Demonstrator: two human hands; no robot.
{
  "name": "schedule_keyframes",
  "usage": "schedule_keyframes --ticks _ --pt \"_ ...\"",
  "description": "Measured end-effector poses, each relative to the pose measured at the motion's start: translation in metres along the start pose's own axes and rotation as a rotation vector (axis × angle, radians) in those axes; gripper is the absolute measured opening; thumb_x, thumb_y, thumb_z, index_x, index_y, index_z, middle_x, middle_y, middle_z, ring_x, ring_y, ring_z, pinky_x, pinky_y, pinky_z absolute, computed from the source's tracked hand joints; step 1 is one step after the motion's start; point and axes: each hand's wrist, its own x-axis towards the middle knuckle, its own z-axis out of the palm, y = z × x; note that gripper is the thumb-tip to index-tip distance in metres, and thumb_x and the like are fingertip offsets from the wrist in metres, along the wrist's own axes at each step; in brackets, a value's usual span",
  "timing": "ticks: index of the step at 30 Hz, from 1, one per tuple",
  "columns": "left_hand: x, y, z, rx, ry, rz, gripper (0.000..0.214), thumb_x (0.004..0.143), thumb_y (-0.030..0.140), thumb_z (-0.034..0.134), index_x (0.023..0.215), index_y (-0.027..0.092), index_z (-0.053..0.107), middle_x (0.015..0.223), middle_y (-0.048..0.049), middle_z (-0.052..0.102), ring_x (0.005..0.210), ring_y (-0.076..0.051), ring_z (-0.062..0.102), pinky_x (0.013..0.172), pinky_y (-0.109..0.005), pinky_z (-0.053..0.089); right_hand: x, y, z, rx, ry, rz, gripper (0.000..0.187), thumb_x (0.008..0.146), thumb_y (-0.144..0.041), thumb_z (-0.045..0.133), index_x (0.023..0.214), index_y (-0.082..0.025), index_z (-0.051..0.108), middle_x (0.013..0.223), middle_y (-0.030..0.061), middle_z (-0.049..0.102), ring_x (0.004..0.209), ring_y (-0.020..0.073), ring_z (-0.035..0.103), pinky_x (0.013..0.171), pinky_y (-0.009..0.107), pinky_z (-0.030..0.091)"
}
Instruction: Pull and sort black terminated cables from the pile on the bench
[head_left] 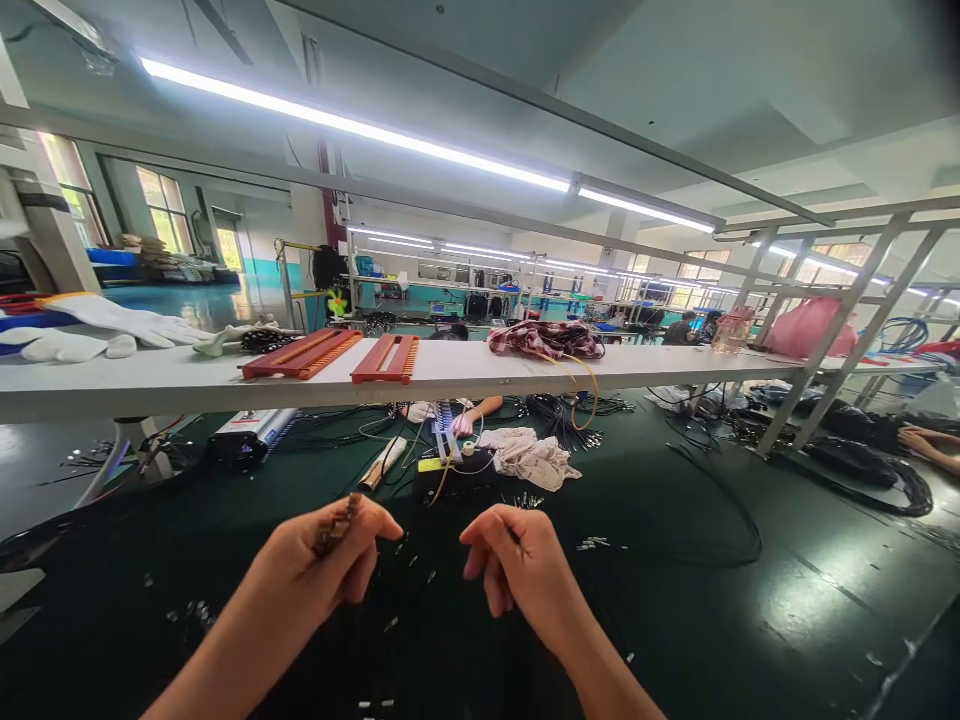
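The left hand (330, 565) is closed around a small bundle of brownish metal terminals (335, 526), pinched between thumb and forefinger with its top poking up above the knuckles. The right hand (517, 560) is curled shut just beside it, fingertips pressed together as if pinching something very fine; whatever that is, it is too small to make out. Both hands hover above the dark green counter (675, 620).

The bundle looks like a short stack of thin stamped pieces, dull bronze and slightly splayed at the top, so it seems loosely packed rather than bound. The likeliest trouble, as I judge it, is a piece slipping out of that loose pinch and dropping among the scattered loose terminals (592, 544) already lying on the counter, where it would be hard to tell apart. A tighter squeeze could instead bend the thin pieces.

Farther back lie a black box with a wire (454, 475), a crumpled cloth (531, 455), and two orange trays (341, 355) on the white shelf (150, 385).
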Motion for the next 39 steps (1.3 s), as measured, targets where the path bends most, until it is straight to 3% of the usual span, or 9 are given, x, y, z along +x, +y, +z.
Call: schedule_keyframes --ticks 3,6,9,13,19,23,26,34,39 --pt "0.001 0.022 -0.008 0.025 -0.062 0.004 0.043 0.086 0.055 0.044 0.073 0.019 0.064 0.041 0.0099 0.036 0.038 -0.008 0.029 0.041 -0.018 0.022 0.001 -0.029 0.001 -0.054 -0.004 -0.027 0.040 0.092 -0.048 0.047 0.086 -0.015 0.069 0.045 -0.0061 0.050 0.030 0.0021 0.032 0.031 0.014 0.021" --pt "-0.003 0.026 0.003 -0.076 -0.269 -0.039 0.021 0.074 0.039 0.067 0.082 0.019 0.067 0.052 0.0104 0.035 0.048 -0.007 0.029 0.045 -0.018 0.023 -0.002 -0.060 0.014 -0.208 0.029 -0.241 0.020 0.089 -0.035 0.059 0.098 -0.024 0.072 0.066 -0.0027 0.063 0.051 0.0063 0.052 0.047 0.015 0.040" --pt "-0.009 0.007 0.027 -0.272 -0.372 -0.024 0.017 0.067 0.029 0.073 0.078 0.018 0.065 0.057 0.0090 0.038 0.053 -0.009 0.033 0.050 -0.020 0.027 -0.007 -0.070 0.033 -0.355 -0.031 -0.400 0.021 0.088 -0.024 0.059 0.104 -0.028 0.072 0.102 -0.0013 0.071 0.090 0.0132 0.066 0.080 0.020 0.050" --pt "-0.011 -0.023 0.050 -0.393 -0.382 -0.045 0.018 0.056 0.023 0.074 0.059 0.019 0.057 0.055 0.0059 0.048 0.054 -0.011 0.043 0.050 -0.022 0.033 -0.012 -0.053 0.048 -0.579 -0.192 -0.353 0.031 0.092 -0.029 0.051 0.122 -0.027 0.062 0.127 0.0012 0.062 0.117 0.0203 0.057 0.100 0.031 0.044" --pt "-0.016 -0.029 0.051 -0.392 -0.350 0.005 0.020 0.054 0.011 0.069 0.071 0.017 0.061 0.055 0.0070 0.053 0.051 -0.010 0.046 0.048 -0.020 0.034 -0.018 -0.044 0.043 -0.552 -0.238 -0.323 0.047 0.090 -0.021 0.052 0.135 -0.032 0.047 0.130 -0.0027 0.059 0.112 0.0196 0.061 0.093 0.029 0.050" --pt "-0.014 -0.029 0.049 -0.378 -0.350 -0.053 0.028 0.052 0.008 0.071 0.077 0.017 0.064 0.061 0.0039 0.060 0.059 -0.014 0.056 0.052 -0.023 0.042 -0.019 -0.043 0.045 -0.533 -0.321 -0.349 0.038 0.092 -0.022 0.051 0.128 -0.033 0.055 0.133 -0.0053 0.056 0.120 0.0159 0.055 0.100 0.023 0.043" --pt "-0.015 -0.029 0.048 -0.480 -0.344 -0.071 0.039 0.048 0.005 0.073 0.084 0.016 0.065 0.071 -0.0002 0.066 0.068 -0.019 0.061 0.059 -0.027 0.046 -0.020 -0.037 0.046 -0.653 -0.355 -0.359 0.040 0.092 -0.030 0.053 0.131 -0.030 0.052 0.136 -0.0023 0.051 0.122 0.0210 0.053 0.101 0.030 0.044" --pt "-0.021 -0.026 0.048 -0.595 -0.270 -0.123 0.035 0.048 0.014 0.082 0.078 0.014 0.064 0.057 0.0046 0.057 0.052 -0.009 0.049 0.049 -0.019 0.037 -0.022 -0.023 0.042 -0.678 -0.311 -0.477 0.049 0.087 -0.029 0.058 0.134 -0.035 0.048 0.137 -0.0013 0.048 0.117 0.0243 0.057 0.091 0.032 0.052" --pt "-0.018 -0.017 0.035 -0.635 -0.158 -0.168 0.034 0.060 0.034 0.084 0.082 0.017 0.064 0.058 0.0091 0.045 0.041 0.000 0.026 0.037 -0.014 0.016 -0.024 -0.015 0.037 -0.424 -0.029 -0.235 0.037 0.087 -0.045 0.054 0.118 -0.028 0.064 0.119 0.0047 0.067 0.089 0.0246 0.070 0.072 0.030 0.057"
